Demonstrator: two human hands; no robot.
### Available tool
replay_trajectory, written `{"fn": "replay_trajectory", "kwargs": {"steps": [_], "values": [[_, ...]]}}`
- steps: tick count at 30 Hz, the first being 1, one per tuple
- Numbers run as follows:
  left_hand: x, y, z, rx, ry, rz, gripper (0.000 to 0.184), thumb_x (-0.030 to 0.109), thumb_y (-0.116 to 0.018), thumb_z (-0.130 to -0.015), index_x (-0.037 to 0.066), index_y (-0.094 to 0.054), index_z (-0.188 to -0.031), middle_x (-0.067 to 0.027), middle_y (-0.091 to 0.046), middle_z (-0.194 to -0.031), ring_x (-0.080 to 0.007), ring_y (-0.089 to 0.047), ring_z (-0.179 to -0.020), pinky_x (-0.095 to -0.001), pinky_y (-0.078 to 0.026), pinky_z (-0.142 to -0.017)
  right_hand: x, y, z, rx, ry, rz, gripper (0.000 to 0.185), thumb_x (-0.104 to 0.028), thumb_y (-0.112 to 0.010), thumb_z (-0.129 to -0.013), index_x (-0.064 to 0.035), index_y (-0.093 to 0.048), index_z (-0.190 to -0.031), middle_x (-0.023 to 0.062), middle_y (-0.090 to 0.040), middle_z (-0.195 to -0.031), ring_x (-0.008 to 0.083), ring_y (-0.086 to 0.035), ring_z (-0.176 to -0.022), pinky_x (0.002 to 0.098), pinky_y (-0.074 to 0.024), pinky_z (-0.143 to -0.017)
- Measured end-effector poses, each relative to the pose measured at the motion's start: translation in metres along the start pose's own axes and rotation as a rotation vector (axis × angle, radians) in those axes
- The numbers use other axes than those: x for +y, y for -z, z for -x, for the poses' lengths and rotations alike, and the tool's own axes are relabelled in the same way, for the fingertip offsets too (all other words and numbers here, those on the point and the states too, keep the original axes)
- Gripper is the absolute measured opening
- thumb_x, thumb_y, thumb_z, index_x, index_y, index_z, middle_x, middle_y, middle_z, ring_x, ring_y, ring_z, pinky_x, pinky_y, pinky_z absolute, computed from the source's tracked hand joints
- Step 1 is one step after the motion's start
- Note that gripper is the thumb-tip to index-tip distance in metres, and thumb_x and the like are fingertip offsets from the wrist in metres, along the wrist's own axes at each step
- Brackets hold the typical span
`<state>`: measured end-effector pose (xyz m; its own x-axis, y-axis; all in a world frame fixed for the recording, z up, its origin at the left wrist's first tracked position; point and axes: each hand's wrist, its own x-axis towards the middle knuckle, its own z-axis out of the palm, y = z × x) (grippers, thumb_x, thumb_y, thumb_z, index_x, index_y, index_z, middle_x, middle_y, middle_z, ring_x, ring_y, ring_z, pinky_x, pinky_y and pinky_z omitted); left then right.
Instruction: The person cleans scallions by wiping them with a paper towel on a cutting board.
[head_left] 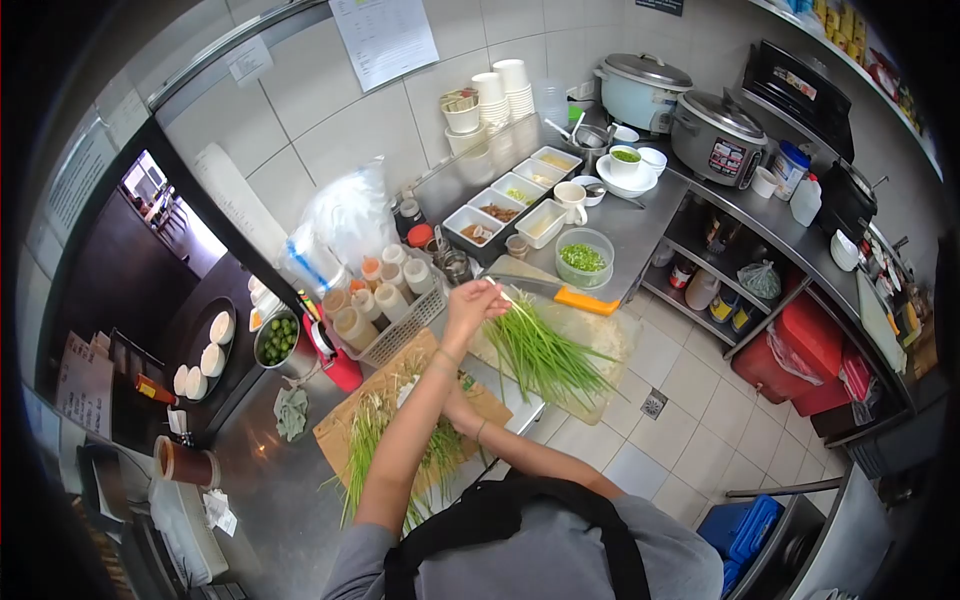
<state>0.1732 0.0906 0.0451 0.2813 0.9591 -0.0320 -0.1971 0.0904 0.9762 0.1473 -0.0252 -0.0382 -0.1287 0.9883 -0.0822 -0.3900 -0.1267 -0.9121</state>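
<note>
My left hand [474, 308] is closed at the pale ends of a bunch of long green stalks [548, 348], which lies over a pale cutting board [610, 335]. A knife with an orange handle [587, 301] rests at that board's far side, beside the bunch. Lower down, my right hand [461, 411] is over a wooden board [490, 402], next to a looser pile of green stalks [368, 446]. My left forearm crosses in front of this pile, and the right hand's fingers are hidden.
Beyond the boards stand a tub of chopped greens [585, 257], a mug [570, 202] and a row of ingredient trays [497, 206]. A basket of sauce bottles [405, 320] and a container of green fruit [284, 343] are at the left. Rice cookers [718, 140] stand at the back right.
</note>
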Motion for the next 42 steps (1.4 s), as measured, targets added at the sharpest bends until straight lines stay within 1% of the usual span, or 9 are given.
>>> {"fn": "replay_trajectory", "kwargs": {"steps": [2,8,14,17,23,28,34,37,42], "values": [[-0.046,0.01,-0.036,0.037,0.043,-0.076,0.016,0.011,-0.059,-0.082,-0.005,-0.056,-0.083,-0.0111,-0.061,-0.074,-0.0189,-0.064,-0.065,-0.0238,-0.051,-0.051,-0.005,0.001,0.005,0.035,-0.011,-0.011,0.028,-0.007,-0.057,-0.08,0.005,-0.051,-0.105,0.0091,-0.057,-0.102,0.0153,-0.052,-0.092,0.0292,-0.0433,-0.079],[-0.086,0.038,-0.063,0.153,0.077,-0.227,0.023,0.013,-0.058,-0.083,-0.007,-0.055,-0.093,-0.0117,-0.061,-0.084,-0.0175,-0.064,-0.068,-0.0221,-0.051,-0.051,-0.003,0.003,0.005,0.02,-0.025,-0.017,0.025,-0.008,-0.056,-0.082,0.0029,-0.052,-0.104,0.0069,-0.058,-0.1,0.0142,-0.053,-0.087,0.028,-0.0443,-0.075],[-0.009,0.106,0.033,0.167,-0.128,-0.358,0.026,0.012,-0.058,-0.081,-0.001,-0.058,-0.104,-0.0058,-0.062,-0.095,-0.0114,-0.06,-0.079,-0.025,-0.049,-0.063,0.019,0.022,-0.029,-0.149,-0.285,-0.272,0.005,-0.014,-0.051,-0.086,-0.01,-0.053,-0.088,-0.0022,-0.05,-0.072,0.008,-0.046,-0.061,0.0234,-0.0425,-0.062],[-0.001,0.172,0.097,0.223,-0.262,-0.541,0.033,0.012,-0.06,-0.079,0.001,-0.055,-0.11,-0.0071,-0.06,-0.102,-0.0152,-0.056,-0.093,-0.0283,-0.045,-0.079,0.008,0.022,-0.034,-0.204,-0.339,-0.367,0.006,-0.013,-0.051,-0.086,-0.0106,-0.052,-0.092,-0.0024,-0.052,-0.076,0.009,-0.049,-0.066,0.0238,-0.0433,-0.065],[-0.025,0.174,0.179,0.155,-0.039,-0.526,0.053,0.012,-0.065,-0.075,0.0,-0.044,-0.122,-0.01,-0.053,-0.111,-0.0167,-0.047,-0.104,-0.0285,-0.041,-0.084,-0.033,0.001,-0.031,-0.426,-0.322,-0.365,0.017,-0.005,-0.048,-0.085,-0.0064,-0.053,-0.101,0.0026,-0.058,-0.088,0.0123,-0.055,-0.079,0.0256,-0.0443,-0.072],[-0.035,0.171,0.189,0.285,-0.058,-0.317,0.024,0.01,-0.067,-0.071,0.001,-0.058,-0.091,-0.0018,-0.06,-0.082,-0.0105,-0.054,-0.07,-0.0254,-0.044,-0.065,-0.052,-0.004,-0.034,-0.581,-0.156,-0.061,0.021,-0.014,-0.044,-0.087,0.0002,-0.058,-0.091,0.0055,-0.061,-0.087,0.0154,-0.057,-0.081,0.027,-0.0421,-0.078],[-0.038,0.161,0.185,0.463,-0.203,-0.71,0.022,0.012,-0.069,-0.066,0.001,-0.056,-0.081,-0.0061,-0.059,-0.073,-0.0138,-0.055,-0.067,-0.0275,-0.043,-0.063,-0.061,-0.007,-0.037,-0.56,0.077,0.771,0.016,-0.014,-0.059,-0.079,-0.0025,-0.063,-0.089,0.006,-0.062,-0.077,0.014,-0.057,-0.074,0.0252,-0.0421,-0.069],[-0.04,0.157,0.183,0.451,-0.23,-0.619,0.024,0.01,-0.07,-0.066,0.002,-0.053,-0.081,-0.0055,-0.059,-0.074,-0.0142,-0.055,-0.068,-0.0281,-0.043,-0.064,-0.033,-0.002,-0.052,-0.582,0.517,0.862,0.016,-0.011,-0.064,-0.074,-0.0042,-0.064,-0.089,0.0027,-0.06,-0.074,0.01,-0.053,-0.068,0.0231,-0.0404,-0.062],[-0.044,0.166,0.183,0.372,-0.241,-0.213,0.025,-0.001,-0.068,-0.068,0.002,-0.052,-0.086,-0.0042,-0.06,-0.079,-0.0106,-0.056,-0.07,-0.023,-0.045,-0.064,-0.038,0.01,-0.064,-0.481,0.344,0.703,0.019,-0.005,-0.063,-0.073,-0.0006,-0.061,-0.091,0.0046,-0.058,-0.071,0.0089,-0.051,-0.065,0.0235,-0.0387,-0.058]]}}
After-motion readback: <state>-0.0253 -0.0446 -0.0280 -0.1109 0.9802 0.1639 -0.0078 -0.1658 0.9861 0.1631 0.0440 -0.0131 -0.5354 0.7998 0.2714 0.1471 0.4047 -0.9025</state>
